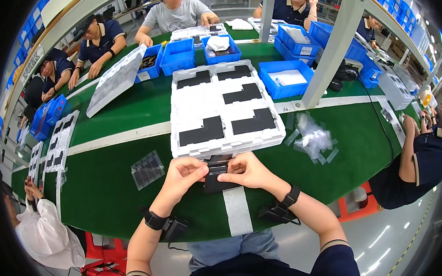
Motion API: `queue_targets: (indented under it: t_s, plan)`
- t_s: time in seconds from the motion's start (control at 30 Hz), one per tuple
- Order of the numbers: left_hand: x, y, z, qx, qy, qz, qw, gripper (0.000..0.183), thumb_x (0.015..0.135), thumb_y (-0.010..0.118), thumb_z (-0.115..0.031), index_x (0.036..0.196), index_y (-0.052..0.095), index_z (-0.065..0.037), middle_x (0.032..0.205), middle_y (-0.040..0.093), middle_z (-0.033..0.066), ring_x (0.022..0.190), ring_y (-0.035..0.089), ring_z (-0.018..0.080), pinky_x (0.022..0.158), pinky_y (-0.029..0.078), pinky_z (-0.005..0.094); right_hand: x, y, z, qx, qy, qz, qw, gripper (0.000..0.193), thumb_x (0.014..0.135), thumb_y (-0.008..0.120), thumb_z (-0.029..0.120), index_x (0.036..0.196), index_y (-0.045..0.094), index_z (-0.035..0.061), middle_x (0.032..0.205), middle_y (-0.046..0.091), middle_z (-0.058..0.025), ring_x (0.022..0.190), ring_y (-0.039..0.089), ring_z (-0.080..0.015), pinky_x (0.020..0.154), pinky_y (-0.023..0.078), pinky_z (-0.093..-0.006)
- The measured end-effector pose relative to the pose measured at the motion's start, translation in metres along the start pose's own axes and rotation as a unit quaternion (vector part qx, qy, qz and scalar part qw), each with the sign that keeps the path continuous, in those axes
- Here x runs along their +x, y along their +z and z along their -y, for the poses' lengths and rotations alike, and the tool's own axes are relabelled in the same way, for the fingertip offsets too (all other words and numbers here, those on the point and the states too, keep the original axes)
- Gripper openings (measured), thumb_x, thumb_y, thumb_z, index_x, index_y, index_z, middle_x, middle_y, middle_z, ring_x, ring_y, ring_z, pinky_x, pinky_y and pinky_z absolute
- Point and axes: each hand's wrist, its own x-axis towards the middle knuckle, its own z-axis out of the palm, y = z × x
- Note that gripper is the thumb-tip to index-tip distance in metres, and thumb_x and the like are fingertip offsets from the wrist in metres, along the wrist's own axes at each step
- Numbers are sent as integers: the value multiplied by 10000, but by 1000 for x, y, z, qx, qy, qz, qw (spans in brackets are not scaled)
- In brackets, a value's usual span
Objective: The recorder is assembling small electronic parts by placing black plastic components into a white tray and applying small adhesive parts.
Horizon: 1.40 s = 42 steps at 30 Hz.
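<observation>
Close to the front edge of the green table, both my hands are at a flat black piece [216, 179] with a pale printed strip across it. My left hand [185, 175] pinches at its left side, thumb against fingers. My right hand [251, 170] grips it from the right, the thumb lying on its top face. Just beyond my fingers stands a stack of white plastic trays [192, 109]. In the top tray lie several L-shaped black pieces [253, 121]. Fingers hide part of the held piece.
Clear film strips [315, 138] lie heaped on the right; a clear sheet with strips [148, 170] lies left. A white strip [238, 211] runs to the table edge. Blue bins [285, 80] and a metal post [330, 54] stand beyond. A tilted white tray [116, 80] is at left. Co-workers sit around.
</observation>
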Motion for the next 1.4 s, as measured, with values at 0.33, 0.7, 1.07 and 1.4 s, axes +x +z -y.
queue_targets:
  t_s: [0.33, 0.7, 1.07, 1.4]
  plan:
    - [0, 5, 6, 174, 118, -20, 977, 94, 780, 600, -4, 752, 510, 3, 743, 567, 22, 684, 557, 55, 616, 462, 188, 3, 9, -10, -28, -27, -15, 999, 333, 745, 715, 158, 542, 492, 17, 528, 491, 34, 492, 410, 1, 432, 326, -177]
    - [5, 5, 12, 147, 58, 5, 987, 145, 825, 603, -75, 914, 591, 39, 842, 617, 38, 784, 557, 60, 711, 459, 216, 5, 8, -10, 22, -31, -103, 994, 224, 788, 662, 179, 746, 620, -37, 693, 590, -35, 658, 549, -66, 607, 459, -224]
    - [9, 3, 18, 207, 85, -70, 972, 135, 814, 618, -85, 849, 614, 46, 764, 626, 21, 701, 556, 42, 609, 451, 189, 2, -1, -5, 66, -108, -220, 967, 152, 880, 476, 124, 782, 480, 8, 633, 498, -28, 595, 499, -89, 563, 408, -244]
    - [12, 7, 14, 180, 74, -37, 980, 148, 859, 559, -103, 913, 575, 34, 760, 596, 17, 691, 524, 26, 573, 427, 176, 5, 6, -15, 13, -110, -115, 987, 353, 808, 611, 109, 1129, 519, -3, 937, 595, -75, 803, 568, -112, 688, 469, -240]
